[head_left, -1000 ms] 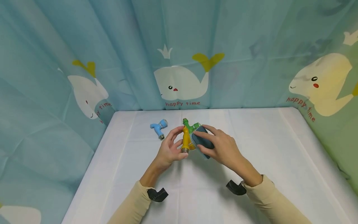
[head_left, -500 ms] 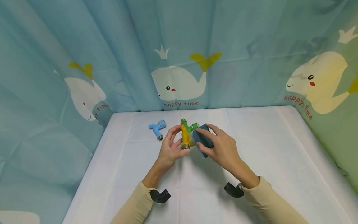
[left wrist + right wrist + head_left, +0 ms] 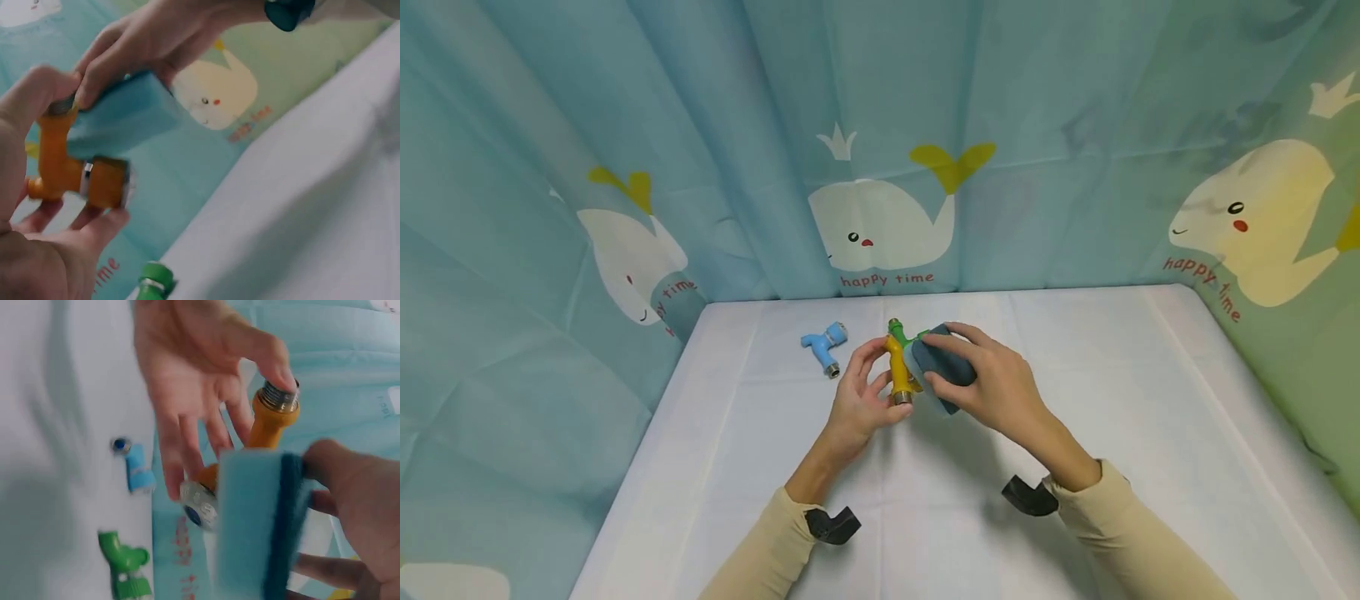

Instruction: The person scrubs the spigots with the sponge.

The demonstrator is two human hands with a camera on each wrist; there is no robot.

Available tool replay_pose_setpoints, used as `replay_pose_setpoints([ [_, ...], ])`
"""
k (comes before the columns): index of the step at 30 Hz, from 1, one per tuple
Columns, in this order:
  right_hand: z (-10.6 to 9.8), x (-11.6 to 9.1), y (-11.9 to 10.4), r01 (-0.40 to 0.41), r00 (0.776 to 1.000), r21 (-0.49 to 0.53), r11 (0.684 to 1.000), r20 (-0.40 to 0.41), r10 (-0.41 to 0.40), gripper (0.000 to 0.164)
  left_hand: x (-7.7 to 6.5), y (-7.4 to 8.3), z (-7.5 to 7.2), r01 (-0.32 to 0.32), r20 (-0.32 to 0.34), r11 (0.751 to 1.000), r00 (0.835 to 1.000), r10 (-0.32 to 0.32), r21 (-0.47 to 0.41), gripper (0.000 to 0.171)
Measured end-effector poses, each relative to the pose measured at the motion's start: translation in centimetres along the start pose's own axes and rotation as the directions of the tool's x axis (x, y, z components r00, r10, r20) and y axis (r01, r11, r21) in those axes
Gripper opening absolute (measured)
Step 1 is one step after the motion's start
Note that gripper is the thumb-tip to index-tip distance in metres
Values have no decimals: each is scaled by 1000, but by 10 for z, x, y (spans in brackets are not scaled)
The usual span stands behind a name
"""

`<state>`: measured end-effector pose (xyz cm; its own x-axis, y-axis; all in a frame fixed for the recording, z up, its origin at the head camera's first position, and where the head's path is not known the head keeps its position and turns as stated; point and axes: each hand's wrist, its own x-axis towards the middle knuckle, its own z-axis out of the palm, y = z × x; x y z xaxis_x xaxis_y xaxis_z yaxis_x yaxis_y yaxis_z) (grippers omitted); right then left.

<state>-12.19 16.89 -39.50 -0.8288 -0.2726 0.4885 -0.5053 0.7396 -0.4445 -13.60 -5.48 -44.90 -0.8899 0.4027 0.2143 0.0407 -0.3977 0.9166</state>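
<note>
My left hand (image 3: 855, 410) holds a yellow tap (image 3: 898, 371) with a threaded metal end; its thumb lies at that end and its fingertips support the other side. In the left wrist view the tap (image 3: 56, 150) shows a knob with a metal cap. My right hand (image 3: 1003, 385) grips a blue sponge (image 3: 946, 367) with a darker scouring layer between thumb and fingers. The sponge's light face overlaps the tap in the head view and hides part of it. From the right wrist view, the sponge (image 3: 247, 531) covers the tap's middle.
A green tap (image 3: 896, 328) lies on the white table (image 3: 760, 467) just behind the hands, partly hidden by the sponge. To its left lies a light blue tap (image 3: 823, 346). A whale-printed curtain (image 3: 1037, 208) stands along the table's back and sides.
The sponge has shifted slightly left against the yellow tap and now covers more of the green tap's knob. Both hands keep their hold; the green and blue taps stay put.
</note>
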Motion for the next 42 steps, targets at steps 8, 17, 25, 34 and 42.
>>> replay_pose_setpoints([
  [8,-18,8,22,-132,974,201,971,210,88,43,4,3,-1,-59,206,992,978,35,108,102],
  [17,-22,-1,32,-173,969,306,936,221,106,43,15,-6,3,-64,248,984,968,21,164,101],
  [25,-14,-27,53,-79,993,216,973,103,57,48,32,-17,15,-31,221,983,975,-10,181,94],
  [34,-64,-69,98,-259,963,112,959,-42,265,50,78,-34,49,-128,159,733,987,27,668,99],
  [42,-91,-108,122,-395,913,77,916,-75,400,48,132,-73,75,-143,180,499,983,-28,855,102],
])
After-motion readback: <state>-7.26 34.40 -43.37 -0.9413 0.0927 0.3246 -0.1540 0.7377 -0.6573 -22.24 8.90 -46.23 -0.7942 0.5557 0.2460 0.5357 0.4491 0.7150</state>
